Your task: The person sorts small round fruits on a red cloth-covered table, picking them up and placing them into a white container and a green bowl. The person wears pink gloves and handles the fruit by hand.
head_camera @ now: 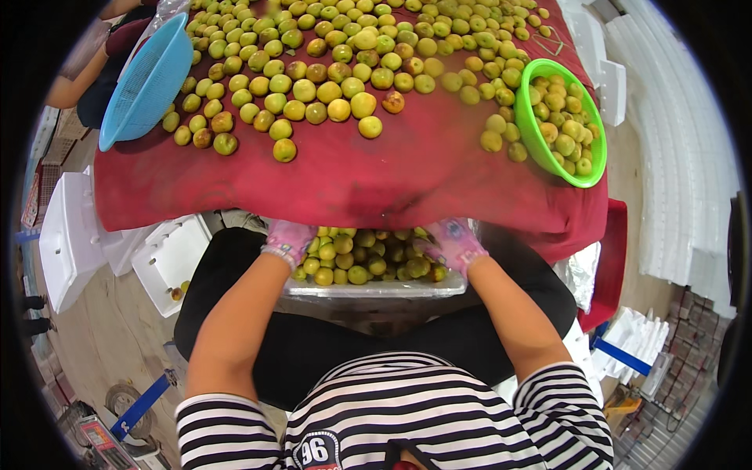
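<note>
Between my knees sits a white foam box (376, 289) lined with clear plastic and filled with green-yellow round fruits (343, 260). My left hand (292, 239), in a pink patterned glove, is at the box's left side against the fruits. On the right side, my right hand (451, 242), gloved alike, lies with its fingers over the fruits. The fingertips of both are partly hidden by the table cloth's edge and the fruits, so any grip is unclear. Above them, a red cloth (352, 182) covers a table bearing many loose fruits (305, 91).
A green plastic basket (598, 147) of fruits leans at the table's right; a blue mesh basket (147, 76) tilts at its left. White foam boxes (170, 264) stand on the floor at left. Another person's arm (76, 82) shows at upper left. A red bin (611, 264) is at right.
</note>
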The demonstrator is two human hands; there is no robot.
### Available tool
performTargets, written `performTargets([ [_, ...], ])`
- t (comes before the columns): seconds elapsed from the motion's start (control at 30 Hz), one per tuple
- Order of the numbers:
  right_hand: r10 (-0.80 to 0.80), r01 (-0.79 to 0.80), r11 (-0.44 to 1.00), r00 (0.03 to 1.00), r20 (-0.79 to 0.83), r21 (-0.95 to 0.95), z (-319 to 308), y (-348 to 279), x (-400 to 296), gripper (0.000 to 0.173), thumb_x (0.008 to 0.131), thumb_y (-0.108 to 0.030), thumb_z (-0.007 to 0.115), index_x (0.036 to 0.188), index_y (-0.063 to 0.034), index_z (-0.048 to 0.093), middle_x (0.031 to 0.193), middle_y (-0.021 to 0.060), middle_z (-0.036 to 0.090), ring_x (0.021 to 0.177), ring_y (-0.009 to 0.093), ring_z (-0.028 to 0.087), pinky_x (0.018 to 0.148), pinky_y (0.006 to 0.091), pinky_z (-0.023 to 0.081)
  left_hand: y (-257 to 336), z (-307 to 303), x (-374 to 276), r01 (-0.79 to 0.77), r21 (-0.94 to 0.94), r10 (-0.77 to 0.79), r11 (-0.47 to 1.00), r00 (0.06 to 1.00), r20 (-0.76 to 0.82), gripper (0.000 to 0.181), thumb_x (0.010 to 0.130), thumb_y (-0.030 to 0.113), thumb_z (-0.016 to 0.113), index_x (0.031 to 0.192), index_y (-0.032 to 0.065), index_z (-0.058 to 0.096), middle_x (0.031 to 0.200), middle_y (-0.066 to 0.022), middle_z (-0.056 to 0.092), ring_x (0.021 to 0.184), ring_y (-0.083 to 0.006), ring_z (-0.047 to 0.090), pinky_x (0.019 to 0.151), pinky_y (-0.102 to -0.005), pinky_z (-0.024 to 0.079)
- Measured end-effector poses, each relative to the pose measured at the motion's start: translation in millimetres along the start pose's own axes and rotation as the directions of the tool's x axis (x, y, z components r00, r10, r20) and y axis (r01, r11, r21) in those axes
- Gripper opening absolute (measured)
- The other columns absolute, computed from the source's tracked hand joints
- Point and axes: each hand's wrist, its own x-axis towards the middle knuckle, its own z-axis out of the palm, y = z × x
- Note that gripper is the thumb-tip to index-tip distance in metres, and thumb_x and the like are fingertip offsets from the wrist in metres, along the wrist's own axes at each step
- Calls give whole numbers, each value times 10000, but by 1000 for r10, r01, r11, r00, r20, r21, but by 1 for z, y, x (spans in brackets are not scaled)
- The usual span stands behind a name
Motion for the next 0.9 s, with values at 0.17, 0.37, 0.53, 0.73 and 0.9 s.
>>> performTargets([
  [0.17,428,-400,904,852,-301,153,15,27,-57,572,882,-321,624,1323,12,476,1322,210,525,1288,361,433,1090,468,334,0,-18,-58,68,-81,-105,994,733,-672,549,866,198,632,1371,58,467,1230,-216,602,1152,-361,556,1066,-444,369],
  [0.37,631,-542,489,761,152,684,84,68,-39,399,823,-192,596,1189,-34,566,986,216,643,880,356,619,777,399,506,-10,10,-72,528,-240,-545,815,839,-4,467,918,227,574,1288,-35,462,999,-291,654,943,-422,644,794,-443,519],
  [0.53,583,-644,682,765,275,346,56,40,-53,496,828,-265,607,1216,33,524,1095,251,645,1001,412,620,862,387,514,3,6,-133,509,-233,-518,829,855,23,448,890,220,568,1221,-61,460,1036,-277,649,962,-436,637,845,-438,517],
  [0.73,332,-263,899,931,-155,350,22,-26,-46,775,870,-434,608,1467,-31,325,1557,211,239,1447,391,187,1164,525,184,87,1,-127,189,115,-158,975,960,-233,804,845,561,573,1491,140,344,1553,-191,250,1458,-389,156,1144,-617,82],
  [0.9,130,-123,991,984,123,-58,38,-54,-8,681,889,-528,534,1479,-219,392,1572,142,254,1467,373,152,1181,545,120,84,-6,-89,56,151,-49,987,998,-48,684,880,578,498,1469,238,419,1554,-148,294,1451,-371,207,1160,-606,62],
])
